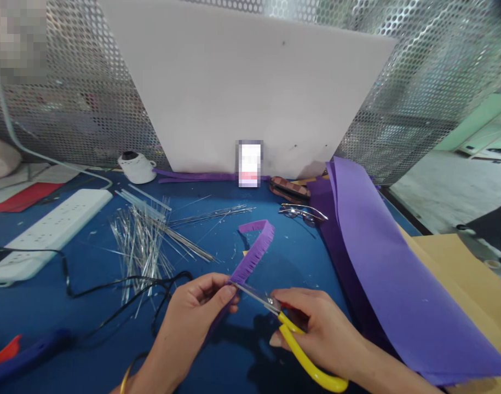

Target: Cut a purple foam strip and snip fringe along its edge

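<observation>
Well, behind everything a big white board [250,82] leans at the back of my blue table [90,317], and a large purple sheet [390,273] lies curled along the right. A white power strip [45,230] sits far left, with a scatter of thin silver wires [143,241] near it. My left hand [193,317] pinches the near end of a fringed purple strip [254,254], which arches up in front of me. My right hand [320,328] grips yellow-handled scissors [289,334], their blades meeting the strip's edge just beside my left fingertips
</observation>
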Demonstrator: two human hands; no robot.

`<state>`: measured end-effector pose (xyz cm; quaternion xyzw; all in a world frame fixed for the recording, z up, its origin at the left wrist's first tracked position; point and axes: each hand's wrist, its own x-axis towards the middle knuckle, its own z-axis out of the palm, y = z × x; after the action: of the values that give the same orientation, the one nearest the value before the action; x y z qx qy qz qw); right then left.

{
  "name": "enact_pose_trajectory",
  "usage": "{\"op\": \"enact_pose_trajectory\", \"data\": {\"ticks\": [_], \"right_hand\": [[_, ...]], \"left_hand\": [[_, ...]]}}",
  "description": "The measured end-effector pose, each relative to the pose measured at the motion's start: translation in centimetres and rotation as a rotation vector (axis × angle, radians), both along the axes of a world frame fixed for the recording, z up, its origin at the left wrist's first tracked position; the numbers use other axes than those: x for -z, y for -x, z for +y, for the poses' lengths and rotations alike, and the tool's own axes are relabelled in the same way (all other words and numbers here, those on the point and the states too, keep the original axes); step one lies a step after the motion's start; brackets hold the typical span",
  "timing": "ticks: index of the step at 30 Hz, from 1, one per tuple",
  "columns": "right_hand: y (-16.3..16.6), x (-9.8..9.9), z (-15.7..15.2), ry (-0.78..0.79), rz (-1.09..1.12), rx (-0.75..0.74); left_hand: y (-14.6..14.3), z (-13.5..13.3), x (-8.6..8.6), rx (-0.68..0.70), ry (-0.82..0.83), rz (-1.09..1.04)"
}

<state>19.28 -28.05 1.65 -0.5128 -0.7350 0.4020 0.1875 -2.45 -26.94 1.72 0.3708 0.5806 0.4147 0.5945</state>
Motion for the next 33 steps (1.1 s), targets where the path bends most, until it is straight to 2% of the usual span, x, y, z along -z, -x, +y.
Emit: {"op": "enact_pose_trajectory", "data": {"ticks": [18, 25, 29, 33], "right_hand": [[-0.05, 0.30, 0.22, 0.058, 0.059, -0.011], [-0.23, 0.90, 0.40, 0.353, 0.347, -0.060], [-0.14, 0.89, 0.50, 0.371, 0.391, -0.032], [-0.08, 0.86, 0.34, 0.312, 0.304, -0.022]], "left_hand": [[0.29, 0.03, 0.41, -0.008, 0.040, -0.072], [0.48, -0.13, 0.48, 0.021, 0.104, -0.249], [0.15, -0.03, 0.13, -0.007, 0.106, -0.208], [-0.07, 0.07, -0.37, -0.010, 0.073, -0.111]]}}
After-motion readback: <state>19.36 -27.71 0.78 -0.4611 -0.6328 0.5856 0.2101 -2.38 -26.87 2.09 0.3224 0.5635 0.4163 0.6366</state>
